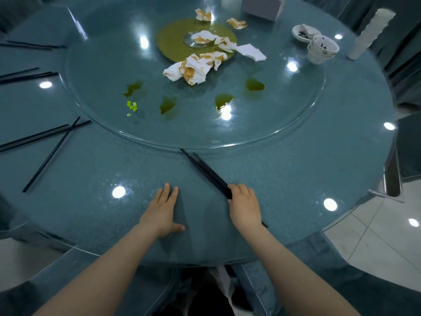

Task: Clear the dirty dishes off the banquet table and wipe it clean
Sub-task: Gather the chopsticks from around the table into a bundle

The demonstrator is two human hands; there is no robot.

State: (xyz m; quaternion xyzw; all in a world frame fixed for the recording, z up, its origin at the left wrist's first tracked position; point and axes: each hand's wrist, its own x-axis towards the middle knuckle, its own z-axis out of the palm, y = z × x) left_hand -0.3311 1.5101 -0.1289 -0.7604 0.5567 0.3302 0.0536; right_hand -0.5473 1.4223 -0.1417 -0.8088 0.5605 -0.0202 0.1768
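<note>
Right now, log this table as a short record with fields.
right hand: grips black chopsticks
left hand: flat on the table
glass turntable: stained napkins, green spills, chopped scallion
far right: stacked bowls, small plate
left edge: loose chopsticks

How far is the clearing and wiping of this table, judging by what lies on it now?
Early to midway. Few dishes remain: only stacked bowls and a small plate at the far right. In hand: the right hand grips a bundle of chopsticks; the left hand rests flat on the table. Left: other chopsticks, dirty napkins, green spills; nothing looks wiped.
</note>
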